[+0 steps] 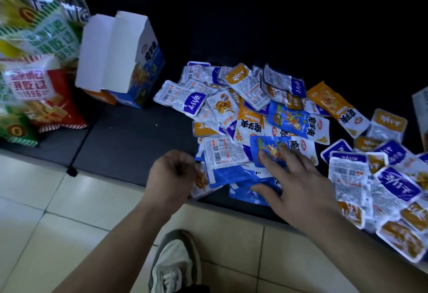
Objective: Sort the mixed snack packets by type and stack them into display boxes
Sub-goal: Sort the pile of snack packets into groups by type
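A heap of small snack packets (250,107) in blue, orange and purple-and-white lies on a dark mat (129,139). My right hand (298,181) lies flat with spread fingers on several blue packets (268,151) at the heap's near edge. My left hand (172,176) is curled and pinches the edge of a white packet (201,181) with orange strips printed on it. An open blue-and-white display box (120,60) stands upright to the left of the heap, flaps raised.
Large snack bags (39,65) in green, red and yellow are stacked at the far left. More packets (389,188) spread along the right edge. Pale floor tiles (46,211) and a grey shoe (176,262) lie below the mat's front edge.
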The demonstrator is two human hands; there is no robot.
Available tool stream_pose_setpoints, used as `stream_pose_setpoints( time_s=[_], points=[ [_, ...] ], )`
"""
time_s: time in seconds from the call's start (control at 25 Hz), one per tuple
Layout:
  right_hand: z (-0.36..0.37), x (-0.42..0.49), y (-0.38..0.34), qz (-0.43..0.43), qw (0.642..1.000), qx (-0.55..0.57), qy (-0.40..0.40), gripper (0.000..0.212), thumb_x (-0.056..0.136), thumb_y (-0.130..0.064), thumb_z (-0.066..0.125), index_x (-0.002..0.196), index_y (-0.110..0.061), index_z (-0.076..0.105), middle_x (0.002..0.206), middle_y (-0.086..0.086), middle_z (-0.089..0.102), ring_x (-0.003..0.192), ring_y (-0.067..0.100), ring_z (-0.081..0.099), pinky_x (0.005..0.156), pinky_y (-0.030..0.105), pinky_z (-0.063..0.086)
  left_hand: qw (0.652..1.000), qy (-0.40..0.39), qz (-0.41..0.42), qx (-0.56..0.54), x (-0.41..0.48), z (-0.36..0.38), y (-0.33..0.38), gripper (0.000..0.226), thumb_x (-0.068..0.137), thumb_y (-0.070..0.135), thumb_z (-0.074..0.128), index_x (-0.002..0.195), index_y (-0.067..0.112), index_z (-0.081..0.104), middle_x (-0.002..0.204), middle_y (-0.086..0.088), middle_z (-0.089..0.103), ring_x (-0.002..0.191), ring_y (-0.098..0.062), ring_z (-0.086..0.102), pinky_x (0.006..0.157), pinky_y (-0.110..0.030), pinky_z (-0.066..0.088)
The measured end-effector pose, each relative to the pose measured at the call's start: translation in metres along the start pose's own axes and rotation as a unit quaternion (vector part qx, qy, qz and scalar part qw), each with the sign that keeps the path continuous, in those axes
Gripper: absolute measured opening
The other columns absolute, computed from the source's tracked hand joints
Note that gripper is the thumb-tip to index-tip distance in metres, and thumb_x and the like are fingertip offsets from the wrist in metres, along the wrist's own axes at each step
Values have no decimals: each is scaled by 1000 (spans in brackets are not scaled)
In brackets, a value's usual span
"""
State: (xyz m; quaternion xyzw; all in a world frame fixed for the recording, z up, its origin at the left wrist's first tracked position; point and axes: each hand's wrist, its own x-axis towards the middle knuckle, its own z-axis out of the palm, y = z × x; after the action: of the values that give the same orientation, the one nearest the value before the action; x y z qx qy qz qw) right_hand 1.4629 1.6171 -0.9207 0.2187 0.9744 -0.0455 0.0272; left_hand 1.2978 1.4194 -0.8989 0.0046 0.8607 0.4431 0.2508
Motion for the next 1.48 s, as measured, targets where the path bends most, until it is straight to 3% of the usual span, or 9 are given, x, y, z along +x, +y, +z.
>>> stream_pose_setpoints(
  time_s=[0.16,0.28,0.48,0.72,0.84,1.0,1.12,1.28,1.48],
  points=[
    [1,3,2,1,998,13,63,62,100,-67,28,134,-35,68,137,11,66,118,36,68,65,44,61,971,46,-94,-214,6,-7,3,8,92,11,76,98,8,71,90,-12,76,71,-18,72,58,-27,58],
    [-5,7,2,5,996,31,88,62,104,-61,24,126,-33,74,126,8,73,102,34,74,59,38,59,958,99,-111,-246,13,-12,-2,7,93,13,75,98,14,71,93,-12,74,70,-17,68,53,-24,53],
    [-9,11,4,9,997,62,44,56,97,-62,39,125,-29,74,127,11,72,107,35,72,81,45,59,968,-63,-140,-200,3,-10,-3,30,83,-3,79,110,10,73,100,-13,79,79,-25,74,61,-31,57],
    [-22,12,0,49,992,118,-2,67,95,-77,21,121,-43,73,132,-6,65,123,27,53,93,39,51,955,151,-52,-249,4,-28,16,18,93,-6,63,99,11,65,95,-13,73,81,-24,67,72,-32,54],
    [-28,29,1,91,976,193,33,51,99,-63,37,114,-33,76,118,-10,63,114,20,57,84,36,52,970,83,-19,-228,-5,-14,32,11,94,-3,64,99,6,64,92,-8,76,74,-17,71,63,-29,55],
    [-38,49,-5,108,926,361,-27,41,103,-44,51,143,-36,56,149,-17,45,123,2,48,101,28,42,988,0,30,-149,18,14,62,10,93,1,70,97,10,67,88,-2,78,73,-9,75,57,-21,56],
    [-35,52,-9,84,954,279,-75,54,103,-52,46,155,-40,38,160,-15,37,148,10,29,115,33,33,997,-70,37,4,43,27,77,8,92,14,74,89,19,68,83,0,76,67,-10,74,50,-23,56],
    [-37,52,-5,94,938,322,-89,59,100,-64,39,156,-52,27,151,-16,46,140,9,39,112,36,39,970,-71,152,174,46,41,75,23,94,30,70,78,19,57,66,1,64,53,-14,61,43,-23,44],
    [-38,56,-1,112,928,342,-91,53,100,-59,49,151,-49,40,151,-15,45,138,11,43,113,41,42,996,-66,57,-24,41,45,85,12,89,14,77,83,9,68,74,-9,74,66,-29,71,56,-39,59]
  ],
)
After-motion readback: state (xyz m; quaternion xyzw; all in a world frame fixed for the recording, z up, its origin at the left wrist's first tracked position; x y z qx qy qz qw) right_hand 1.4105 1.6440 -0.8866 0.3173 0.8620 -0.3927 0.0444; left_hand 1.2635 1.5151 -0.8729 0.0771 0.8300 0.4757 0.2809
